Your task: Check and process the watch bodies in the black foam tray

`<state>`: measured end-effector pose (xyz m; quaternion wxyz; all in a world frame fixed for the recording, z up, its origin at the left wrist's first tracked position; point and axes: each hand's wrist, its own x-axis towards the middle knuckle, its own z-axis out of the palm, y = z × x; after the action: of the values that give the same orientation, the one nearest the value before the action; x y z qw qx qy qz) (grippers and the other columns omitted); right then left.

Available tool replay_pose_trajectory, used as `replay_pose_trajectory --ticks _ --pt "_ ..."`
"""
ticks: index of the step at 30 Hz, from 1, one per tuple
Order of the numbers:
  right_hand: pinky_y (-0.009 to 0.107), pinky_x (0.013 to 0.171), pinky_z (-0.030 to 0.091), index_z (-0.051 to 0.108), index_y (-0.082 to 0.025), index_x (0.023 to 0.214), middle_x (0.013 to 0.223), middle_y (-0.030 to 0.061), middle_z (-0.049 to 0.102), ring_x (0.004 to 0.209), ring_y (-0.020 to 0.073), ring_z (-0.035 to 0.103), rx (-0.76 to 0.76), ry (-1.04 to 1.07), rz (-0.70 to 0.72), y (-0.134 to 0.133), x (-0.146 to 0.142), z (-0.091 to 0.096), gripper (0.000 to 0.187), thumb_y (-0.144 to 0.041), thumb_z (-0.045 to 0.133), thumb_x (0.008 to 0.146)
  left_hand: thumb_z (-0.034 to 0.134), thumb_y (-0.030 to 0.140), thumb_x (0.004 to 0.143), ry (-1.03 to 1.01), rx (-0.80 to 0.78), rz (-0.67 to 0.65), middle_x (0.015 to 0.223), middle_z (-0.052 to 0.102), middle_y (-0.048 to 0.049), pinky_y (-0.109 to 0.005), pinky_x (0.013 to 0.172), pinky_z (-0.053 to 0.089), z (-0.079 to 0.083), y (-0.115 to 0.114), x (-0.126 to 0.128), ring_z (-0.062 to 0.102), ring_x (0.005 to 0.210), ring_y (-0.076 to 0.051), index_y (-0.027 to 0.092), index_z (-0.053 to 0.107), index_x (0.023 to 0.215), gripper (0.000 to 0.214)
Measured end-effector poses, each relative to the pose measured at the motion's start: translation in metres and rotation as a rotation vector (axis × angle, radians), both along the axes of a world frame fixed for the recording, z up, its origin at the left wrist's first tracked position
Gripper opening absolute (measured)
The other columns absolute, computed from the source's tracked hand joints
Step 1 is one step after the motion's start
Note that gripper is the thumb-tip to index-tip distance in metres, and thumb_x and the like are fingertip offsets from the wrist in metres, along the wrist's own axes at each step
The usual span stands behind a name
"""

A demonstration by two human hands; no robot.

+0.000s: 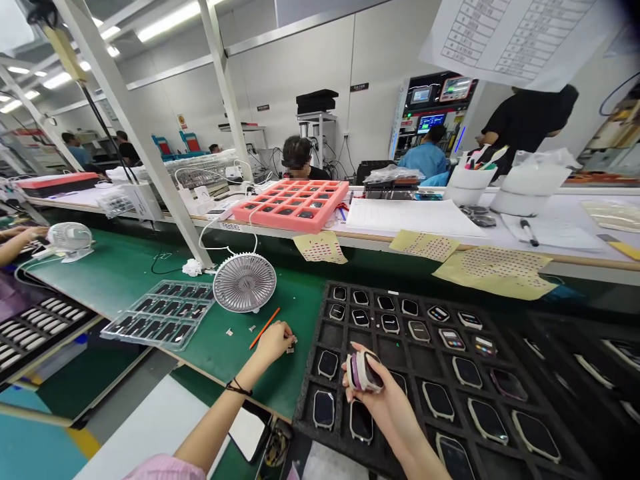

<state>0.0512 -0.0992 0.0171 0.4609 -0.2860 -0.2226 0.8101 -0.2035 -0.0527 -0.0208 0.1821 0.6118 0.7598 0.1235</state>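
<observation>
My right hand (389, 399) grips a small stack of smartwatches (364, 372), with pale and purple casings, above the black foam tray (345, 335). In the tray's compartments lie several square smartwatches (327, 365), some with lit screens. Over on the green bench, my left hand (273, 343) is closed, its fingertips pinched together at some tiny light-coloured pieces (291, 349). Whether one is between the fingers is too small to tell. Beside that hand lies an orange stick (264, 328), slanting across the bench mat.
A white fan (245, 283) stands behind my left hand. Left of it lies a clear plastic tray (163, 313) with dark parts. Along the raised shelf are a pink foam tray (320, 217), papers (410, 217) and white tubs (470, 185). Other people work beyond.
</observation>
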Motion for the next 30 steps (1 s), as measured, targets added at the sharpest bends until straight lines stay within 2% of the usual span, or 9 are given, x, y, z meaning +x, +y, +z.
replay_pose_trajectory --ticks 7,10,12,16,18,21,25,27,30 --pt "0.033 0.056 0.046 0.055 -0.019 0.115 0.078 0.0055 0.067 0.066 0.0206 0.060 0.016 0.017 -0.001 0.002 0.000 -0.001 0.042 -0.039 0.064 0.080 0.058 0.013 0.069 -0.216 0.019 0.006 0.061 0.068 -0.0010 -0.023 0.057 0.046 0.001 0.011 -0.005 0.065 0.061 -0.017 0.015 0.063 0.065 0.007" --pt "0.033 0.056 0.046 0.055 -0.018 0.114 0.079 0.0060 0.068 0.066 0.0205 0.060 0.012 0.024 -0.007 0.003 0.002 -0.003 0.040 -0.039 0.063 0.080 0.061 0.018 0.068 -0.304 0.090 0.027 0.064 0.069 -0.0038 -0.027 0.060 0.049 0.007 0.011 -0.006 0.066 0.064 -0.019 0.014 0.064 0.066 0.006" --pt "0.033 0.056 0.047 0.055 -0.018 0.114 0.079 0.0061 0.068 0.066 0.0204 0.061 0.013 0.034 -0.023 0.003 0.002 -0.003 0.039 -0.039 0.062 0.081 0.060 0.024 0.071 -0.380 0.133 0.025 0.071 0.069 -0.0057 -0.028 0.061 0.051 0.015 0.007 -0.001 0.066 0.066 -0.020 0.012 0.067 0.079 0.016" --pt "0.035 0.060 0.048 0.053 -0.021 0.117 0.082 0.0047 0.068 0.067 0.0199 0.061 0.050 0.067 -0.121 0.001 -0.005 -0.003 0.041 -0.041 0.060 0.082 0.052 0.035 0.081 -0.599 0.209 -0.042 0.086 0.069 -0.0063 -0.028 0.067 0.054 0.035 -0.011 0.034 0.068 0.074 -0.018 0.014 0.067 0.103 0.034" --pt "0.035 0.063 0.048 0.050 -0.023 0.120 0.085 0.0039 0.068 0.070 0.0200 0.061 0.085 0.083 -0.183 -0.002 -0.013 -0.003 0.042 -0.042 0.059 0.083 0.058 0.037 0.078 -0.861 0.337 -0.057 0.088 0.068 -0.0073 -0.029 0.071 0.054 0.045 -0.024 0.061 0.067 0.075 -0.018 0.014 0.070 0.092 0.030" --pt "0.035 0.070 0.049 0.048 -0.026 0.122 0.091 0.0029 0.068 0.078 0.0196 0.062 0.116 0.086 -0.269 -0.007 -0.024 -0.004 0.043 -0.042 0.058 0.083 0.068 0.033 0.074 -1.053 0.483 0.010 0.079 0.068 -0.0051 -0.025 0.069 0.053 0.055 -0.040 0.101 0.064 0.074 -0.017 0.015 0.072 0.078 0.019" --pt "0.034 0.077 0.049 0.049 -0.029 0.122 0.106 0.0034 0.066 0.096 0.0208 0.062 0.145 0.045 -0.384 -0.015 -0.032 -0.007 0.045 -0.044 0.060 0.081 0.072 0.033 0.071 -1.250 0.537 0.142 0.067 0.062 -0.0006 -0.017 0.038 0.038 0.055 -0.048 0.134 0.049 0.047 -0.007 0.014 0.070 0.073 0.019" --pt "0.034 0.077 0.049 0.047 -0.030 0.124 0.110 0.0041 0.065 0.100 0.0217 0.061 0.179 0.022 -0.410 -0.018 -0.034 -0.011 0.047 -0.044 0.059 0.081 0.073 0.032 0.071 -1.298 0.573 0.207 0.066 0.060 0.0003 -0.015 0.036 0.034 0.052 -0.050 0.142 0.043 0.044 -0.005 0.014 0.069 0.070 0.019" --pt "0.038 0.080 0.049 0.043 -0.030 0.129 0.111 0.0054 0.064 0.098 0.0232 0.062 0.241 -0.016 -0.440 -0.020 -0.035 -0.018 0.052 -0.047 0.057 0.082 0.074 0.032 0.070 -1.331 0.639 0.288 0.068 0.061 -0.0004 -0.015 0.041 0.038 0.049 -0.052 0.148 0.050 0.053 -0.007 0.014 0.068 0.067 0.019"
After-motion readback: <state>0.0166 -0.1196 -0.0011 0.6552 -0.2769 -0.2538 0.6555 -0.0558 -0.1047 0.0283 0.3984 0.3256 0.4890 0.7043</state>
